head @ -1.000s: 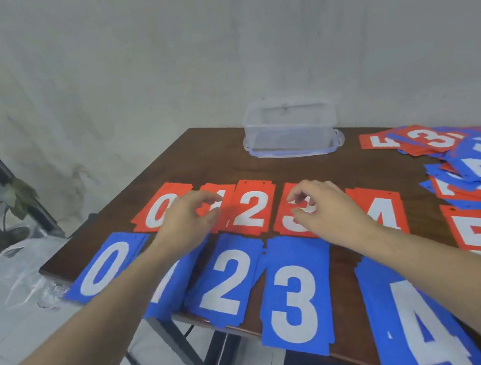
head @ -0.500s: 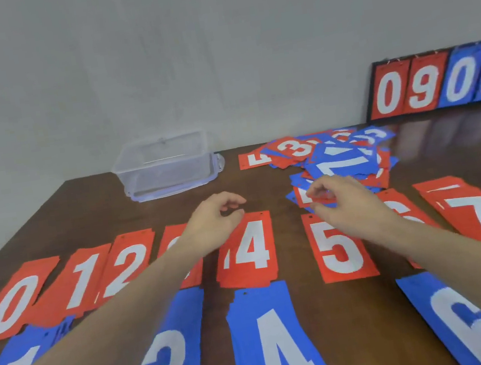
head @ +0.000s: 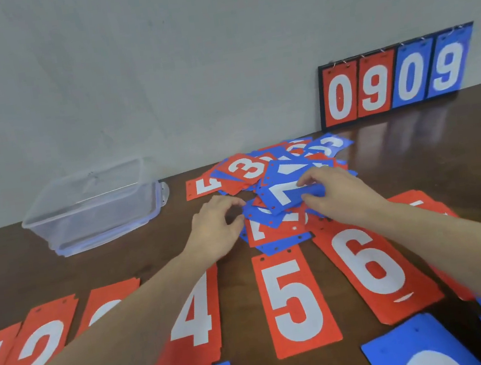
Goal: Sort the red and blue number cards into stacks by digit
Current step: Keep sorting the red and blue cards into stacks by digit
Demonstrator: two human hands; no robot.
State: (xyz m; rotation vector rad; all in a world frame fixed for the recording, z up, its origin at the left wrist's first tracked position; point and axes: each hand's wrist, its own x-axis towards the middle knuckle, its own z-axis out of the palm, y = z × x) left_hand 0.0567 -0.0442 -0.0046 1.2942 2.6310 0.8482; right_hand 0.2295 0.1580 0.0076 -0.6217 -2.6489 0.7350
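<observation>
While both hands work at the far side of the dark wooden desk (head: 460, 151), a row of sorted red stacks lies on the person's side of the fingers: the red 4 stack (head: 197, 321) under the left forearm, the red 5 stack (head: 293, 301) between the arms, the red 6 stack (head: 372, 269) beside the right wrist. A clear plastic box (head: 94, 206) stands well left of the left hand (head: 218, 231). The scoreboard (head: 397, 76) leans on the wall beyond the right hand (head: 340, 196). The unsorted pile (head: 261, 167) of red and blue cards spreads beyond and under both hands. The right fingers pinch a blue 7 card (head: 284, 194) atop the pile, tilted. The left fingers are curled at the pile's left edge; whether they grip a card I cannot tell.
</observation>
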